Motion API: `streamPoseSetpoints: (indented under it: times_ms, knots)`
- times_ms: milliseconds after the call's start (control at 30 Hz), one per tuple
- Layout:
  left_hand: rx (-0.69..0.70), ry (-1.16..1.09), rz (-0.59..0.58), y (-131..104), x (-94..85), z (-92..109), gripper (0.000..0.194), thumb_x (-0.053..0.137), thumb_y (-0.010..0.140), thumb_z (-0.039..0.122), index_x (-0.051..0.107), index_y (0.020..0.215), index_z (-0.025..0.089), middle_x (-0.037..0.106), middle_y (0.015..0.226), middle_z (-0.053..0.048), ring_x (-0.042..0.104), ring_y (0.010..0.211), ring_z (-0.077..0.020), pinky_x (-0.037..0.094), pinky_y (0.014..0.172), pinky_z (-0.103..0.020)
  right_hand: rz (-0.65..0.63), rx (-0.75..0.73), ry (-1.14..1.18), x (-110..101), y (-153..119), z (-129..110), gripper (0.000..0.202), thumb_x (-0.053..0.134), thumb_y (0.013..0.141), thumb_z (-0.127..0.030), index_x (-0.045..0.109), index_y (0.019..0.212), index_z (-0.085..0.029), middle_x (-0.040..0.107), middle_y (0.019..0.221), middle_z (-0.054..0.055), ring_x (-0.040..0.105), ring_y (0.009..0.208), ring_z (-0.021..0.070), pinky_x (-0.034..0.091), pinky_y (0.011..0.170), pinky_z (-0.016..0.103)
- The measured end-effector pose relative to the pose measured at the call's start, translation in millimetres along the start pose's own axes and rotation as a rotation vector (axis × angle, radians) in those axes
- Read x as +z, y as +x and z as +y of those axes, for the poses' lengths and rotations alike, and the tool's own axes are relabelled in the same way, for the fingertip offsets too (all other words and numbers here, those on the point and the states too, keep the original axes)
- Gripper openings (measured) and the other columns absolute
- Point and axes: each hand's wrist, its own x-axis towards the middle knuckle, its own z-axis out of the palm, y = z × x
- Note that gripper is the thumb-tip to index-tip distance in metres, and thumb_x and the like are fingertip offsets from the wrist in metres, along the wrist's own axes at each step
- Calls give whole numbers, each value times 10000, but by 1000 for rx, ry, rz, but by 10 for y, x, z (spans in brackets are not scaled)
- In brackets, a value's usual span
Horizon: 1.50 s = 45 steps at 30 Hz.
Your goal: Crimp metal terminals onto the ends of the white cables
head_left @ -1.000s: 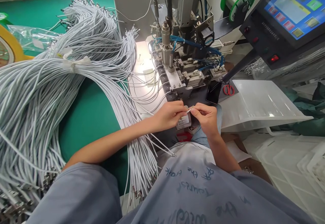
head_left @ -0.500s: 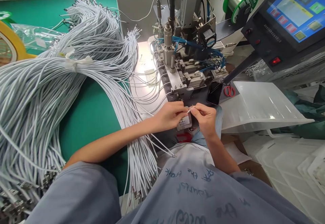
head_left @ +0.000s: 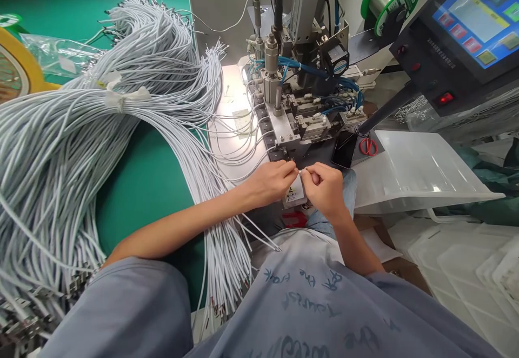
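The end of a white cable [head_left: 300,172] shows as a small tip between my two hands, close to the front edge of the machine [head_left: 286,123]. My left hand [head_left: 276,181] is closed in a pinch on this cable. Opposite it, my right hand [head_left: 325,187] has its fingers curled and its thumb pressed in at the cable's tip; the exact contact is too small to see. A large bundle of white cables [head_left: 178,147] lies left of my hands, its loose ends hanging over the table edge. Several cables run into the machine's front.
A green-topped table [head_left: 141,174] bears the cables. Right of the machine are a black phone [head_left: 344,150], red-handled scissors [head_left: 368,146] and a white plastic tray [head_left: 421,168]. A screen [head_left: 478,22] and a solder wire spool [head_left: 385,1] stand above. A labelled box [head_left: 294,193] sits below my hands.
My right hand's fingers have curled in further and the hand has turned slightly at the cable tip. My left hand has shifted slightly, and less of the cable shows. The view has moved a little.
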Motion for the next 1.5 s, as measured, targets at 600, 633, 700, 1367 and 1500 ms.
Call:
streamPoseSetpoints:
  times_ms: [600,633,700,1367,1500]
  knots:
    - [-592,-999,-6,99,-19,12,150,569,811,182,688,738,128,609,616,-3,519,572,-75,394,524,-173,88,311,602,143,23,105,130,595,756,-266,656,679,-182,545,613,-4,471,543,108,375,508,257]
    - [-589,-945,-8,95,-7,4,154,558,810,167,683,728,132,602,615,1,509,566,-72,388,522,-173,83,333,585,125,44,120,118,596,751,-267,662,703,-181,565,636,2,487,558,111,387,515,255]
    - [-583,-872,-15,85,22,-11,168,545,813,160,670,703,134,590,609,5,497,557,-70,384,525,-177,100,345,542,98,81,143,130,587,762,-281,666,739,-180,594,676,14,516,593,121,409,537,256]
    - [-372,-254,-448,38,156,-271,253,410,824,61,644,915,91,580,859,-89,556,644,-135,429,580,-245,-267,296,507,392,293,665,186,530,804,-351,514,716,-188,434,603,-44,384,540,94,330,519,237]
    - [-363,-192,-516,14,214,-254,300,396,822,54,619,1020,93,584,902,-100,582,675,-146,456,597,-248,-280,305,496,459,287,755,156,520,807,-322,535,741,-182,486,638,-31,422,575,102,345,546,239]
